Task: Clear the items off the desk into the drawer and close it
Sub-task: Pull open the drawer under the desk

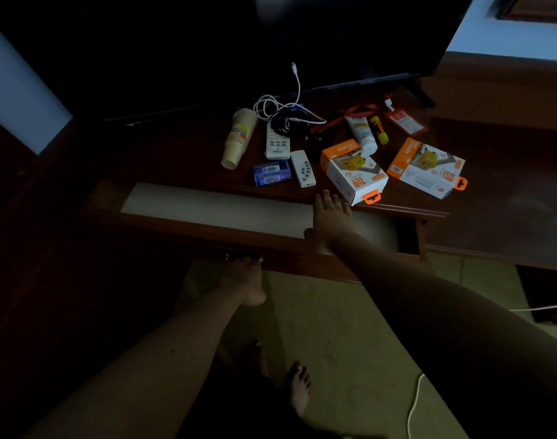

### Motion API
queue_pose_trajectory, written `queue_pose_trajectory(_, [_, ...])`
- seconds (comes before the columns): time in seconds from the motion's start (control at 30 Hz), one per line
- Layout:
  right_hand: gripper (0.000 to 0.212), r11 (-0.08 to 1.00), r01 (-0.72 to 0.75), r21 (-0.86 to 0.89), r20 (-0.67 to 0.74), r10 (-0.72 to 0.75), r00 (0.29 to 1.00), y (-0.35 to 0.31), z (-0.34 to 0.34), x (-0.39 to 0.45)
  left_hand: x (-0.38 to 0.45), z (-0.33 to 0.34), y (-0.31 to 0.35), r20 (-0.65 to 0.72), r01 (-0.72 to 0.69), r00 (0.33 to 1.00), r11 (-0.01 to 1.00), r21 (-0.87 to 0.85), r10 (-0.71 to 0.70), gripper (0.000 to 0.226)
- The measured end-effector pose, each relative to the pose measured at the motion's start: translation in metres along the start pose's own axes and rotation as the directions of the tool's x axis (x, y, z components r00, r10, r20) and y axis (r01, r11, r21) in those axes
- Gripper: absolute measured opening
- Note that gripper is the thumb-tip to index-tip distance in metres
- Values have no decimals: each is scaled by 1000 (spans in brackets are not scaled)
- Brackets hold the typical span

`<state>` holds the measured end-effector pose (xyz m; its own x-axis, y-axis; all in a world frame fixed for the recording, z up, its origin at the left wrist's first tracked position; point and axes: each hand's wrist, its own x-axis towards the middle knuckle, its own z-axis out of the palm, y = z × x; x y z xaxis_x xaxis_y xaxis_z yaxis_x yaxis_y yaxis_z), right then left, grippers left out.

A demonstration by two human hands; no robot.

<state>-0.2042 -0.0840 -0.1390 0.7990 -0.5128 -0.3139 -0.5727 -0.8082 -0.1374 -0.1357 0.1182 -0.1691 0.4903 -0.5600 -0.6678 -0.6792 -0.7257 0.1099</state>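
Bare feet (297, 388) on pale floor (334, 327), nearest the camera, with a thin white cord (415, 403) trailing at right.

Left hand (247, 280): at the underside of the open wooden drawer's (207, 229) front panel, fingers curled up at its small brass pull (228, 257); too dark to tell how firmly it grips.

Right hand (329, 220): reaching over the drawer's pale lined bottom, fingers straight and relaxed, holding nothing, fingertips just short of the desk edge.

Dark wooden desk (188, 153), items all still on top:
- white-and-orange charger box (353, 172), just beyond the right fingertips;
- second, flatter white-and-orange charger box (427, 167), farther right;
- small white remote (303, 168) and blue packet with barcode (272, 173), near the edge;
- larger white remote (278, 142) behind them;
- stack of tan paper cups (237, 139) lying on its side, left;
- white tube (361, 133) and yellow torch (379, 130) side by side;
- red card holder (405, 122) with red lanyard (358, 114);
- tangled white cable (282, 106) over black cable (290, 125), far.

Black flat screen (350, 36) at the far back.
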Motion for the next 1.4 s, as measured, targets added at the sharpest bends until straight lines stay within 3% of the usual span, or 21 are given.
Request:
queue_pose_trajectory(0.37, [90, 1000, -22, 17, -13, 22, 1000, -8, 5, -11, -21, 15, -6, 31, -9, 999, 1000, 4, 9, 89])
queue_pose_trajectory(0.5, [64, 990, 68, 120, -28, -65, 997, -17, 8, -29, -31, 16, -4, 40, -20, 999, 999, 35, 19, 86])
queue_pose_trajectory(0.57, [50, 983, 84, 164, 67, -96, 993, -24, 16, -40, -35, 12, -4, 51, -31, 998, 996, 79, 27, 81])
queue_pose_trajectory(0.67, [46, 971, 41, 234, 162, -80, 983, -28, 30, -53, -39, 3, -3, 25, -97, 995, 984, 149, 94, 63])
queue_pose_trajectory(0.73, [44, 968, 49, 247, 135, -84, 987, -30, 33, -58, -45, -5, 0, -91, -174, 978, 977, 125, 186, 33])
queue_pose_trajectory(0.8, [42, 969, 45, 244, 112, -75, 991, -31, 34, -62, -50, -14, 1, -301, -251, 914, 962, 108, 272, 14])
queue_pose_trajectory(0.9, [44, 975, 9, 220, 76, -27, 997, -27, 36, -66, -42, -24, -5, -544, -278, 785, 953, 119, 297, 33])
queue_pose_trajectory(0.93, [44, 979, 7, 204, 72, -22, 997, -24, 37, -66, -36, -26, -9, -541, -236, 796, 962, 137, 272, 47])
queue_pose_trajectory(1.0, [41, 985, 11, 172, 86, -27, 996, -20, 40, -67, -27, -28, -17, -420, -132, 886, 974, 184, 200, 68])
queue_pose_trajectory(1.07, [40, 987, 16, 162, 102, -33, 994, -19, 41, -68, -21, -25, -23, -313, -90, 938, 979, 185, 146, 77])
queue_pose_trajectory(1.27, [40, 986, 28, 167, 102, -46, 994, -21, 41, -73, -25, -15, -27, -305, -97, 942, 984, 147, 138, 79])
queue_pose_trajectory(1.4, [38, 981, 4, 196, 105, -25, 994, -21, 45, -77, -28, -19, -28, -303, -88, 945, 989, 121, 121, 61])
